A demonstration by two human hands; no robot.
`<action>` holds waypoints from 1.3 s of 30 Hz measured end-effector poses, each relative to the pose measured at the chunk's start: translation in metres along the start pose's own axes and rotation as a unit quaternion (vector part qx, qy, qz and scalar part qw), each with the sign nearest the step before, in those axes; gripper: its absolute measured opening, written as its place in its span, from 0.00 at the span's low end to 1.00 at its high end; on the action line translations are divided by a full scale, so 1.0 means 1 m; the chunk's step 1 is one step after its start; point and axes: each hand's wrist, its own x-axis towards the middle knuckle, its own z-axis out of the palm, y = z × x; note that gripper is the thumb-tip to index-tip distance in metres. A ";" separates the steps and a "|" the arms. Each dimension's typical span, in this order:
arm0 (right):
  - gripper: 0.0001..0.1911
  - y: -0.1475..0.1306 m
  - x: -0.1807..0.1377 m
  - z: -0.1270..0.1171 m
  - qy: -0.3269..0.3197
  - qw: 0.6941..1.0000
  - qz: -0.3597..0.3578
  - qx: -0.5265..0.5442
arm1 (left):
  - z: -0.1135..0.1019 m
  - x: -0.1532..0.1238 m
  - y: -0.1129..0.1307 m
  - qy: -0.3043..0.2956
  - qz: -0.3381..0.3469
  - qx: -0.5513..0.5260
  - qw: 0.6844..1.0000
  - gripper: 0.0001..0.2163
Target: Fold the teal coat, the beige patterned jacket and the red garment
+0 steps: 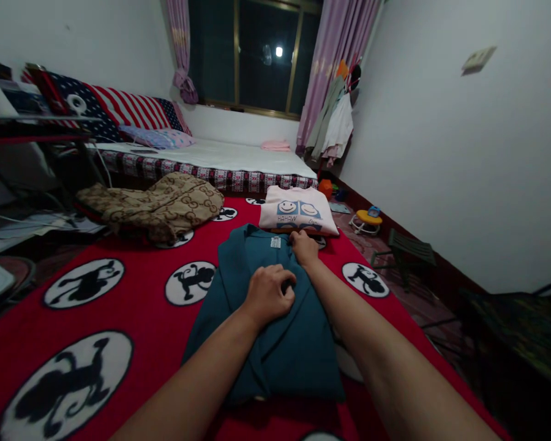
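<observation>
A teal collared jacket (275,361) lies folded into a narrow shape on the red blanket (147,294), with a pale label at its neck. At the right side of the collar, my right hand (304,247) pinches the cloth between thumb and fingers. My left hand (270,293) rests on the jacket's middle, fingers curled and the thumb closing toward the forefinger; whether cloth is caught in them is hidden. Just beyond the collar sits a folded pale pink shirt (298,208) printed with smiling faces.
A brown patterned heap of cloth (165,205) lies at the blanket's far left. Behind stands a bed (229,156) below a window. Along the right wall are a yellow round stool (368,218) and a dark folding stool (411,250). A cluttered table (37,131) stands left.
</observation>
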 end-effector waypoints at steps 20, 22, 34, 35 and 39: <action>0.27 -0.008 -0.113 -0.015 -0.076 0.991 -0.109 -0.033 | -0.003 -0.003 -0.004 0.071 -0.066 0.021 0.995 0.11; 0.28 -0.008 -0.120 -0.020 -0.071 0.991 -0.104 -0.034 | -0.010 -0.014 -0.002 0.115 -0.067 0.030 0.991 0.12; 0.28 0.021 -0.225 -0.074 0.007 0.985 -0.147 0.090 | -0.087 -0.116 -0.038 0.022 -0.210 0.137 0.968 0.35; 0.28 0.020 -0.233 -0.076 0.010 0.978 -0.179 0.107 | -0.090 -0.121 -0.036 0.005 -0.218 0.132 0.967 0.36; 0.32 0.003 -0.259 -0.075 -0.003 0.948 -0.286 0.141 | -0.093 -0.131 -0.021 -0.031 -0.232 0.129 0.964 0.39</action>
